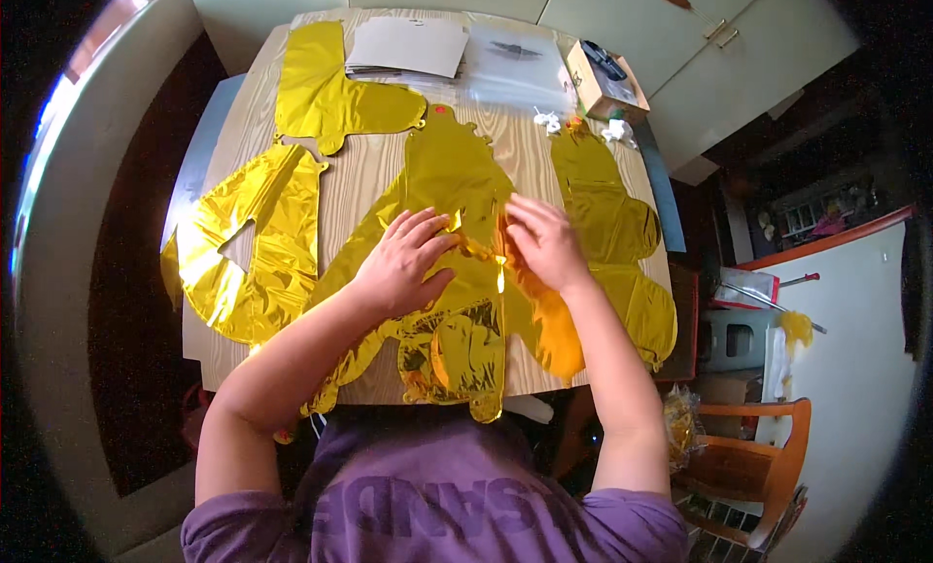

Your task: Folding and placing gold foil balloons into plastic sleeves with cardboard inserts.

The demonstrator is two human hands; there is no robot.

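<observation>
A large gold foil balloon (pixel 447 165), uninflated, lies across the middle of the table, with a crumpled, shiny part at the near edge. On its left side rests my left hand (pixel 406 264), fingers stretched over the foil and thumb apart. My right hand (pixel 546 242) is bent at the balloon's right edge, thumb and fingers closed on a fold of foil. Its fingertips are slightly blurred. Orange-tinted foil shows beneath that hand. Flat beside them lie another gold foil balloon (pixel 282 242) with a central opening, and a lobed foil balloon (pixel 595 204) at the right.
At the far left lies an angular gold foil balloon (pixel 311 87). Along the back are a paper stack (pixel 406 46), clear plastic sheets (pixel 515 68) and a small box (pixel 607 92) holding a dark object. White crumpled bits (pixel 617 132) lie near it. A wooden chair (pixel 743 461) stands right.
</observation>
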